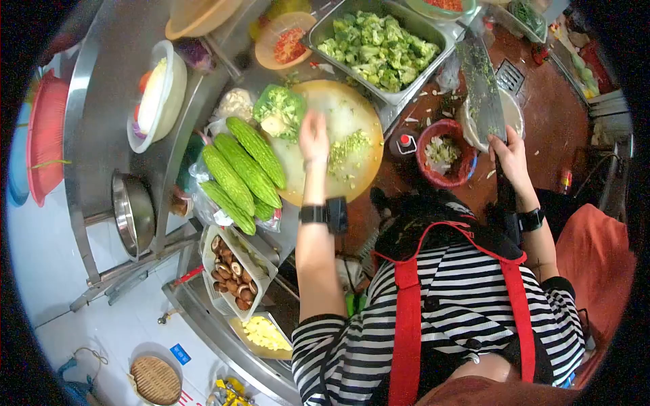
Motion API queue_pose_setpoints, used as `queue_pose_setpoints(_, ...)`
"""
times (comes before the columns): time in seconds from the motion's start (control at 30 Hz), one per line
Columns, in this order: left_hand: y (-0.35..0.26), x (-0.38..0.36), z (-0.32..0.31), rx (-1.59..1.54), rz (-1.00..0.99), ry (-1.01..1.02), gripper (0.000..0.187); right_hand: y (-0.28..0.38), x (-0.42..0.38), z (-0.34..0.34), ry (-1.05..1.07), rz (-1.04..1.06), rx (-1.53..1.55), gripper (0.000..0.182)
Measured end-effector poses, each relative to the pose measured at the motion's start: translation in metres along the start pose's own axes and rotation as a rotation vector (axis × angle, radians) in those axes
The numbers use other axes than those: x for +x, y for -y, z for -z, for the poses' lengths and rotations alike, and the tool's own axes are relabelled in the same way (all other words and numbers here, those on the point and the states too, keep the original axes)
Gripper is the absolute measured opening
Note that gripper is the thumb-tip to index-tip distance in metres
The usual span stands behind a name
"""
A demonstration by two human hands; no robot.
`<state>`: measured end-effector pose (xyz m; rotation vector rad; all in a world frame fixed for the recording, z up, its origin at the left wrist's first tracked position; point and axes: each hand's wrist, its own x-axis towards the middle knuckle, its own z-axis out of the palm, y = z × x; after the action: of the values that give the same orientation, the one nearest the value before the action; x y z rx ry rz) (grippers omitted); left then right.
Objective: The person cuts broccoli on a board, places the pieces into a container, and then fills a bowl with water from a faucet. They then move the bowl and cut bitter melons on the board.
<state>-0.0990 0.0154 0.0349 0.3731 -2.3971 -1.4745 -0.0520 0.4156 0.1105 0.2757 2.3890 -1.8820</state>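
My right hand [509,154] is wrapped round the handle of a broad cleaver [479,84], its blade pointing away from me and speckled with green bits. The blade is held off to the right, over a pale lined bin [518,111]. My left hand [313,137] is over the left part of a round yellowish cutting board [359,183], its fingers smeared by motion. Just beside those fingers is a head of broccoli [279,111] with a cut stem showing. Small chopped green pieces [349,149] lie on the board to the right of my left hand.
Several bitter melons [240,169] lie left of the board. Beyond it stands a steel tray of broccoli florets [379,51], beside a bowl of chopped red pepper [290,46]. Mushrooms [233,274] fill a basket at lower left. A red bucket [460,174] with scraps stands on the floor.
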Motion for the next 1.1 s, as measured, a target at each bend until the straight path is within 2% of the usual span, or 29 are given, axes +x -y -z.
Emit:
queue_pose_setpoints(0.03,0.020,-0.020,0.014,0.168,-0.015,-0.026,0.043,-0.001,0.002,0.001,-0.009,0.002,0.013,0.016)
queue_pose_setpoints(0.07,0.050,-0.034,0.026,0.406,-0.187,-0.047,0.045,-0.002,0.002,0.002,-0.012,0.014,0.001,0.016)
queue_pose_setpoints(0.1,0.051,-0.040,0.026,0.411,-0.189,-0.032,0.045,-0.001,-0.002,0.003,-0.012,0.020,-0.018,0.016)
queue_pose_setpoints(0.17,0.055,-0.065,0.015,0.891,-0.254,-0.030,0.052,0.009,-0.009,0.000,-0.037,-0.047,0.013,0.014)
queue_pose_setpoints(0.2,0.060,-0.061,0.000,0.664,-0.196,-0.017,0.055,0.006,-0.007,0.002,-0.025,-0.028,0.016,0.013)
queue_pose_setpoints(0.27,0.047,-0.063,-0.041,0.575,-0.254,0.027,0.051,0.007,-0.006,0.002,0.000,-0.006,0.019,0.012)
queue_pose_setpoints(0.37,-0.003,-0.081,-0.104,0.401,-0.258,0.025,0.048,0.009,-0.009,0.000,-0.026,-0.048,0.042,0.011)
queue_pose_setpoints(0.4,-0.003,-0.088,-0.126,0.224,-0.309,0.043,0.045,0.007,-0.007,0.000,-0.024,-0.021,0.025,0.011)
queue_pose_setpoints(0.43,-0.019,-0.093,-0.139,0.029,-0.214,0.142,0.044,0.008,-0.005,-0.001,-0.023,0.012,0.009,0.011)
queue_pose_setpoints(0.47,-0.029,-0.092,-0.139,0.027,-0.286,0.121,0.044,0.011,-0.005,-0.003,-0.033,-0.024,0.004,0.010)
queue_pose_setpoints(0.5,-0.037,-0.091,-0.138,0.027,-0.357,0.102,0.045,0.011,-0.004,-0.004,-0.027,-0.017,0.004,0.010)
queue_pose_setpoints(0.57,-0.035,-0.068,-0.104,0.324,-0.484,-0.135,0.050,0.008,-0.004,-0.006,0.014,0.008,-0.025,0.010)
queue_pose_setpoints(0.63,-0.036,-0.032,-0.050,0.427,-0.372,-0.537,0.059,0.014,-0.003,-0.008,0.087,-0.017,-0.107,0.013)
queue_pose_setpoints(0.67,-0.039,-0.014,-0.020,0.551,-0.283,-0.653,0.065,0.010,-0.002,-0.013,0.186,0.075,-0.293,0.018)
queue_pose_setpoints(0.7,-0.037,0.004,0.005,0.509,-0.199,-0.713,0.066,0.006,-0.001,-0.017,0.284,0.167,-0.480,0.023)
queue_pose_setpoints(0.73,-0.036,0.017,0.024,0.529,-0.130,-0.679,0.065,0.008,-0.002,-0.030,0.311,0.290,-0.528,0.025)
queue_pose_setpoints(0.77,-0.031,0.027,0.038,0.529,-0.134,-0.682,0.065,0.020,-0.003,-0.046,0.409,0.261,-0.566,0.024)
queue_pose_setpoints(0.8,-0.022,0.035,0.050,0.521,-0.069,-0.465,0.064,0.012,0.003,-0.060,0.512,0.268,-0.703,0.026)
queue_pose_setpoints(0.83,-0.013,0.040,0.057,0.509,-0.004,-0.249,0.064,0.000,0.004,-0.074,0.509,0.413,-0.755,0.026)
queue_pose_setpoints(0.9,-0.001,0.038,0.062,0.494,-0.078,-0.290,0.061,-0.009,0.005,-0.099,0.539,0.491,-0.812,0.027)
queue_pose_setpoints(0.97,0.000,0.021,0.063,0.359,-0.065,-0.365,0.053,-0.020,0.004,-0.113,0.510,0.501,-0.791,0.026)
queue_pose_setpoints(1.0,0.016,0.014,0.062,0.225,-0.130,-0.414,0.051,-0.022,0.005,-0.119,0.479,0.506,-0.775,0.025)
queue_pose_setpoints(1.1,0.010,-0.024,0.053,0.146,0.014,-0.462,0.052,-0.014,0.002,-0.122,0.468,0.531,-0.686,0.023)
